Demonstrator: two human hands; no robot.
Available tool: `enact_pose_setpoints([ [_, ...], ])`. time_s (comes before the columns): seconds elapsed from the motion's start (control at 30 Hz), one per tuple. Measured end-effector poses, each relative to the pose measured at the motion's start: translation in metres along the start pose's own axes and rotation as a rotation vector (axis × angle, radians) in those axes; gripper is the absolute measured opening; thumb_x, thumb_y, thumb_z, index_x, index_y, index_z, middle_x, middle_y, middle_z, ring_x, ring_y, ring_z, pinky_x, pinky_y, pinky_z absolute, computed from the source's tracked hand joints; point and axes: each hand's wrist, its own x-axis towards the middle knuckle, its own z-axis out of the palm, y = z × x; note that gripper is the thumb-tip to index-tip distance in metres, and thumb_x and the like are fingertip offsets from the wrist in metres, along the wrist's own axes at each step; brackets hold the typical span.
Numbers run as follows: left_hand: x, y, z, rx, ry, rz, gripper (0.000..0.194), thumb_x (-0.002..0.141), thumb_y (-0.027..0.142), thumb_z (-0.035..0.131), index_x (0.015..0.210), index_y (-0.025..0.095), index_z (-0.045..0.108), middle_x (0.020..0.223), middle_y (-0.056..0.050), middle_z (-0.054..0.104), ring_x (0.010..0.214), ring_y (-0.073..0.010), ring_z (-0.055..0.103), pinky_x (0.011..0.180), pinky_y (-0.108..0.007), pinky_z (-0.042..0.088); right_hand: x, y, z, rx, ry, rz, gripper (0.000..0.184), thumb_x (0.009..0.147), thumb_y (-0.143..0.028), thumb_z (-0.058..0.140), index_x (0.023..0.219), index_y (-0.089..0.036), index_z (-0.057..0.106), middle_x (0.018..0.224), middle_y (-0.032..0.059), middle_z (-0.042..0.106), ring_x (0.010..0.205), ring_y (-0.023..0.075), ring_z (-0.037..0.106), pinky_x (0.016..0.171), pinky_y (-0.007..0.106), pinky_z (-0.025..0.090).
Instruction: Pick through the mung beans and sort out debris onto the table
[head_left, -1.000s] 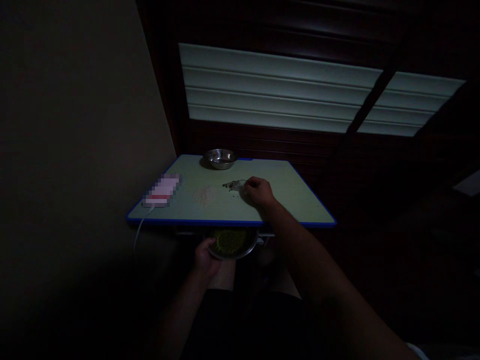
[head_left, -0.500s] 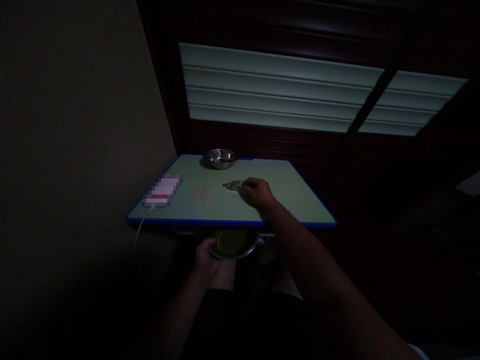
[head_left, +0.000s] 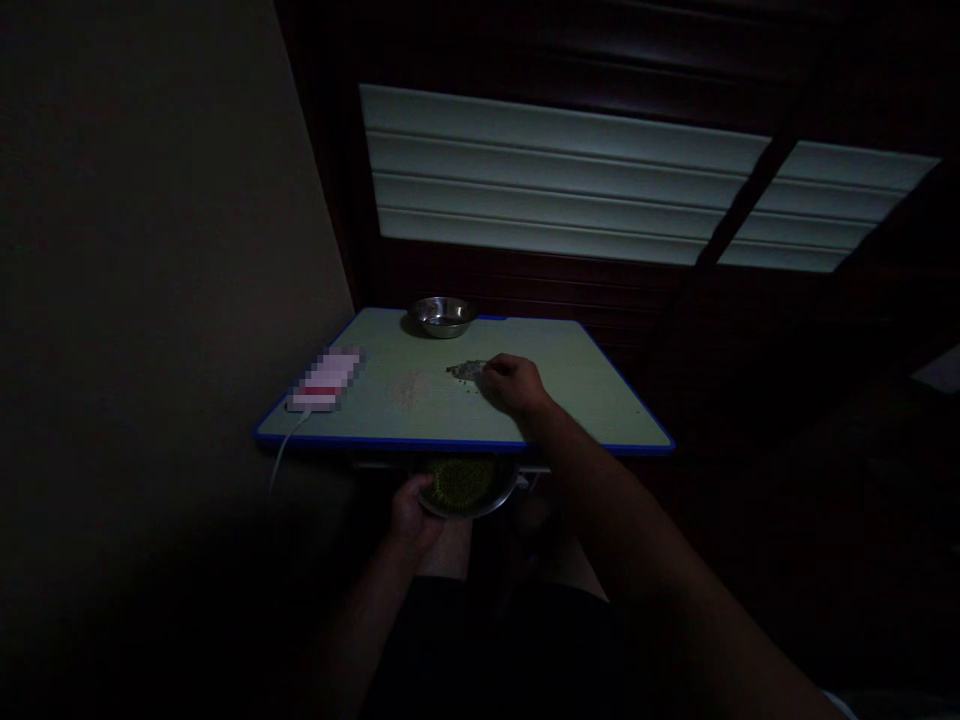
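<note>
Just below the table's front edge, my left hand point(head_left: 414, 515) grips the rim of a metal bowl point(head_left: 491, 505), thumb over the edge. Small green grains, which look like mung beans point(head_left: 461, 482), lie in that bowl; its far side is hidden under the table. My right hand point(head_left: 516, 382) rests on the tabletop with its fingertips pinched together at the right end of a small heap of dark and pale grains point(head_left: 466, 370). What the pinch holds is too small and dark to make out. A few loose grains lie below the heap.
A second metal bowl point(head_left: 442, 317) stands at the back of the pale, blue-edged table point(head_left: 585, 400). At the left lies a blurred-out phone-like device point(head_left: 326, 380) with a white cable point(head_left: 281, 450) hanging over the edge. A pale speckled patch point(head_left: 409, 388) marks the tabletop.
Hardly anything differs. My right hand's fingers have shifted very slightly at the heap, whose grains look a little rearranged. The left hand and its bowl stay put.
</note>
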Motion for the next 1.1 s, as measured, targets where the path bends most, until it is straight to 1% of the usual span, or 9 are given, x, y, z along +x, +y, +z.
enact_pose_setpoints([
  [0.17, 0.001, 0.000, 0.000, 0.005, 0.009, 0.005, 0.026, 0.062, 0.009, 0.056, 0.082, 0.012, 0.074, 0.073, -0.010, 0.075, 0.087, -0.0292, 0.072, 0.086, -0.046, 0.057, 0.000, 0.000, -0.001, -0.038, -0.027, -0.031, 0.011, 0.077, -0.023, 0.064, 0.082, -0.019, 0.072, 0.079, 0.0032, 0.072, 0.073, 0.0165, 0.064, 0.074, 0.029, 0.049],
  [0.3, 0.000, 0.000, 0.002, 0.011, 0.035, -0.008, 0.019, 0.063, 0.009, 0.056, 0.072, 0.013, 0.072, 0.070, -0.010, 0.074, 0.079, -0.0275, 0.073, 0.085, -0.046, 0.057, 0.000, -0.001, -0.002, -0.036, -0.067, -0.035, 0.011, 0.077, -0.024, 0.064, 0.082, -0.020, 0.073, 0.082, 0.0034, 0.073, 0.076, 0.0168, 0.064, 0.076, 0.029, 0.049],
  [0.47, -0.001, 0.000, 0.003, 0.004, 0.029, 0.002, 0.021, 0.063, 0.009, 0.056, 0.076, 0.012, 0.073, 0.074, -0.010, 0.075, 0.073, -0.0253, 0.072, 0.083, -0.045, 0.058, 0.000, 0.002, 0.000, 0.012, -0.099, -0.027, 0.013, 0.077, -0.025, 0.064, 0.083, -0.018, 0.073, 0.082, 0.0032, 0.073, 0.076, 0.0157, 0.063, 0.076, 0.028, 0.047],
  [0.53, -0.001, 0.000, 0.003, 0.006, 0.023, -0.009, 0.023, 0.063, 0.010, 0.056, 0.078, 0.011, 0.073, 0.075, -0.011, 0.076, 0.072, -0.0250, 0.071, 0.082, -0.044, 0.058, 0.000, 0.002, 0.000, 0.045, -0.112, -0.014, 0.013, 0.076, -0.025, 0.064, 0.082, -0.017, 0.073, 0.080, 0.0029, 0.072, 0.075, 0.0153, 0.062, 0.075, 0.028, 0.047],
  [0.6, 0.000, 0.000, 0.002, 0.005, 0.039, 0.007, 0.025, 0.063, 0.009, 0.056, 0.081, 0.012, 0.074, 0.072, -0.009, 0.075, 0.070, -0.0239, 0.071, 0.080, -0.043, 0.058, -0.001, 0.000, -0.001, 0.075, -0.130, 0.002, 0.013, 0.074, -0.024, 0.065, 0.080, -0.017, 0.072, 0.079, 0.0025, 0.071, 0.075, 0.0148, 0.062, 0.075, 0.027, 0.046],
  [0.7, 0.000, 0.000, 0.001, 0.012, 0.009, 0.006, 0.025, 0.064, 0.010, 0.056, 0.083, 0.011, 0.073, 0.078, -0.011, 0.076, 0.075, -0.0247, 0.071, 0.078, -0.040, 0.058, -0.003, -0.005, -0.004, 0.114, -0.158, 0.041, 0.012, 0.071, -0.023, 0.065, 0.078, -0.016, 0.072, 0.076, 0.0017, 0.070, 0.072, 0.0138, 0.060, 0.074, 0.027, 0.046],
  [0.83, -0.001, 0.000, 0.001, 0.022, 0.007, 0.013, 0.024, 0.063, 0.010, 0.057, 0.080, 0.011, 0.073, 0.079, -0.011, 0.076, 0.076, -0.0246, 0.071, 0.075, -0.038, 0.058, -0.005, -0.013, -0.007, 0.192, -0.205, 0.090, 0.011, 0.066, -0.023, 0.067, 0.074, -0.015, 0.070, 0.071, 0.0006, 0.067, 0.067, 0.0125, 0.056, 0.071, 0.027, 0.044],
  [0.93, -0.001, 0.000, 0.002, 0.030, 0.018, 0.008, 0.022, 0.063, 0.010, 0.057, 0.078, 0.012, 0.073, 0.078, -0.011, 0.076, 0.074, -0.0239, 0.071, 0.074, -0.037, 0.058, -0.007, -0.019, -0.010, 0.243, -0.252, 0.147, 0.013, 0.064, -0.025, 0.067, 0.072, -0.015, 0.068, 0.066, -0.0002, 0.064, 0.062, 0.0114, 0.052, 0.065, 0.026, 0.043],
  [1.1, -0.002, 0.000, 0.004, 0.031, 0.042, -0.001, 0.018, 0.063, 0.010, 0.056, 0.073, 0.013, 0.071, 0.075, -0.010, 0.075, 0.071, -0.0227, 0.071, 0.070, -0.036, 0.059, -0.016, -0.029, -0.015, 0.268, -0.310, 0.194, 0.018, 0.061, -0.028, 0.069, 0.070, -0.014, 0.066, 0.064, 0.0001, 0.061, 0.058, 0.0100, 0.047, 0.058, 0.024, 0.039],
])
